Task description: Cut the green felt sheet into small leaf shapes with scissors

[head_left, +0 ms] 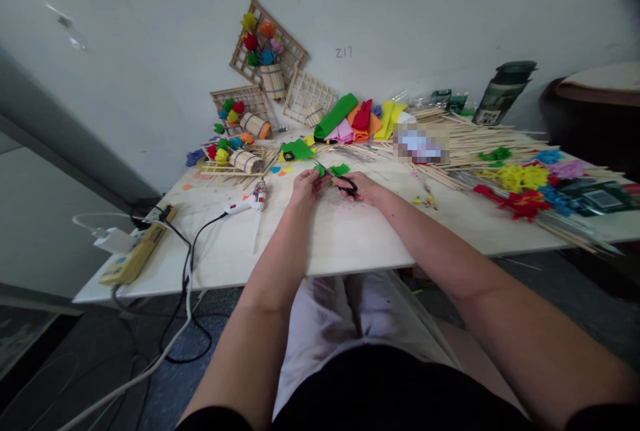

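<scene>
Near the middle of the table, my left hand (307,185) pinches a small green felt piece (319,169). Black-handled scissors (346,184) are in my right hand (364,187), fingers around the handles. Their blades point up and left, close to the felt in my left hand. Another green scrap (340,169) shows just beyond the blades. Farther back lies a larger green felt sheet (299,149) with a dark ring-shaped object (289,156) at its left.
A white glue gun (250,201) with a black cord lies left of my hands. Beyond it stand stick-lattice panels (270,44) with felt flowers. Folded felt (336,116), wooden sticks (480,144) and colourful felt pieces (523,179) fill the back and right. A power strip (137,251) sits at left.
</scene>
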Motion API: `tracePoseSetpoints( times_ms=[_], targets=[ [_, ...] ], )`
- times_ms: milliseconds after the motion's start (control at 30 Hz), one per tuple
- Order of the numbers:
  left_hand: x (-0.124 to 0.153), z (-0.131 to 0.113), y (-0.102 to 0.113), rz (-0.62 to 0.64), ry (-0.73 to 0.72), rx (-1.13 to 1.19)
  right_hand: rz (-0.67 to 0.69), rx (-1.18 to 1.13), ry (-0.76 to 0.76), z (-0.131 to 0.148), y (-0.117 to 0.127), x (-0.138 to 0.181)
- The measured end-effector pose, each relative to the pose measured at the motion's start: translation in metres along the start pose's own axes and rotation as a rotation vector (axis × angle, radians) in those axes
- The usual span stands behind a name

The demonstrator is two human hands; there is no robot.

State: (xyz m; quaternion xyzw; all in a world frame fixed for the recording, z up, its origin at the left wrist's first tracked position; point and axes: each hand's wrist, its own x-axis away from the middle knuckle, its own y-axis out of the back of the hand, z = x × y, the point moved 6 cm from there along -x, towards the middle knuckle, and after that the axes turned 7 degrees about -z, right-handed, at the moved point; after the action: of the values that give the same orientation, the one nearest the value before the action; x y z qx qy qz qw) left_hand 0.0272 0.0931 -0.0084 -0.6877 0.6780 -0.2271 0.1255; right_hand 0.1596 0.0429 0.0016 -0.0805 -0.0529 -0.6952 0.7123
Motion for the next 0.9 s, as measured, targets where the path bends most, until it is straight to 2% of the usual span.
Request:
tracePoseSetpoints(
  times_ms=[333,900],
  targets=[
    [-0.001,0.001,0.000,0.017,-0.003,-0.021,0.022,0.036,0.069,-0.007,0.002,-0.011],
    [-0.003,-0.001,0.005,-0.032,0.005,0.006,0.030,0.097,0.103,-0.013,0.004,-0.019]
  ],
)
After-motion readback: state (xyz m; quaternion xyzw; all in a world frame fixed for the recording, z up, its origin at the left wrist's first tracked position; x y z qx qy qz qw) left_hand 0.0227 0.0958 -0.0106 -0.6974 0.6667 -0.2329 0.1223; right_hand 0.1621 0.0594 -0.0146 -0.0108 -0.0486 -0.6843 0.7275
